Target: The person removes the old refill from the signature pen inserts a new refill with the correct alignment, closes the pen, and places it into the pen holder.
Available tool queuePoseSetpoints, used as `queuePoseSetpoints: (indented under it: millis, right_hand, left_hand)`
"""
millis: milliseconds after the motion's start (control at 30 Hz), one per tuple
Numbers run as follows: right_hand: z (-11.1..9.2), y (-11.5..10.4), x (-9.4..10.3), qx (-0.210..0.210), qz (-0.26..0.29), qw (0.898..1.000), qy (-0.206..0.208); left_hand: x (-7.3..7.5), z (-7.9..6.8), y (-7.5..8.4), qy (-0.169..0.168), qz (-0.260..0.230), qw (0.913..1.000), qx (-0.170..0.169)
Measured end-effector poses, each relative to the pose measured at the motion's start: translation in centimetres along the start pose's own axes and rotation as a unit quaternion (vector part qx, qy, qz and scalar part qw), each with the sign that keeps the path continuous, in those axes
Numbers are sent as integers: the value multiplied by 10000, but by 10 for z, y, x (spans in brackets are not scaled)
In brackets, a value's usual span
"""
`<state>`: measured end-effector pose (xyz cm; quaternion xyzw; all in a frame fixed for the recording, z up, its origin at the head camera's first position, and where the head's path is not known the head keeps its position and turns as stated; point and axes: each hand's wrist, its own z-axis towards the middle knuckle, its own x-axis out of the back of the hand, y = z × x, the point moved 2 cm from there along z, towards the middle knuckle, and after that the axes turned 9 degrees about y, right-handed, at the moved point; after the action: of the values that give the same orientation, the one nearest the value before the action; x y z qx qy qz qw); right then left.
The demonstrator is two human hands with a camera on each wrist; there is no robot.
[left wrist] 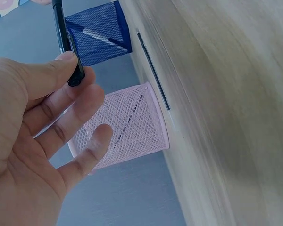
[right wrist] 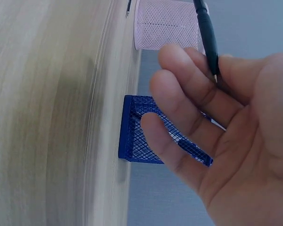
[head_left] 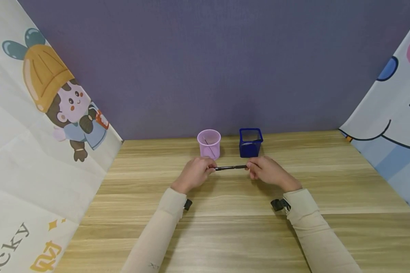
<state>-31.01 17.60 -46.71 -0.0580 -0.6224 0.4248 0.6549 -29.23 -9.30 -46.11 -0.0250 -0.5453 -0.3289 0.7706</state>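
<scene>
A black pen (head_left: 230,167) is held level between my two hands, in front of two holders. My left hand (head_left: 197,172) pinches its clip end between thumb and forefinger, with the other fingers spread loose in the left wrist view. My right hand (head_left: 267,172) pinches the other end, where a fine metal tip shows beside the thumb in the right wrist view. Behind the left hand stands a pink mesh cup (head_left: 210,149) with a thin dark stick inside. Behind the right hand is a blue mesh holder (head_left: 249,149) containing a pen, partly hidden by mesh.
A thin dark rod (left wrist: 153,70) lies on the wooden table (head_left: 225,231) near the holders; I cannot make it out in the head view. A purple-grey wall (head_left: 225,68) rises behind. Printed white sheets hang left and right.
</scene>
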Motion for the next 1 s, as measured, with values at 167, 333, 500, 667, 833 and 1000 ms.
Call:
queuePoseSetpoints:
  millis: [167,333,500,667,833,1000]
  right_hand:
    - [0,1,-1,-39,118,9999,76]
    - [1,-1,0,-91,248,9996,105]
    - [1,-2,0,-115,285,9994,130]
    - [-1,-2,1,-142,347,9992,122]
    - [-1,-1,1,-175,287,9994,131]
    - [-1,-2,1,-203,154,9996,152]
  left_hand:
    - [0,0,-2,-10,-21,10000,43]
    - [0,0,-3,29,-60,10000,37]
    - [2,0,-3,55,-83,9999,59]
    - [3,0,-3,95,-73,9999,23]
    - [3,0,-3,103,-74,9999,-2]
    - [3,0,-1,82,-73,9999,20]
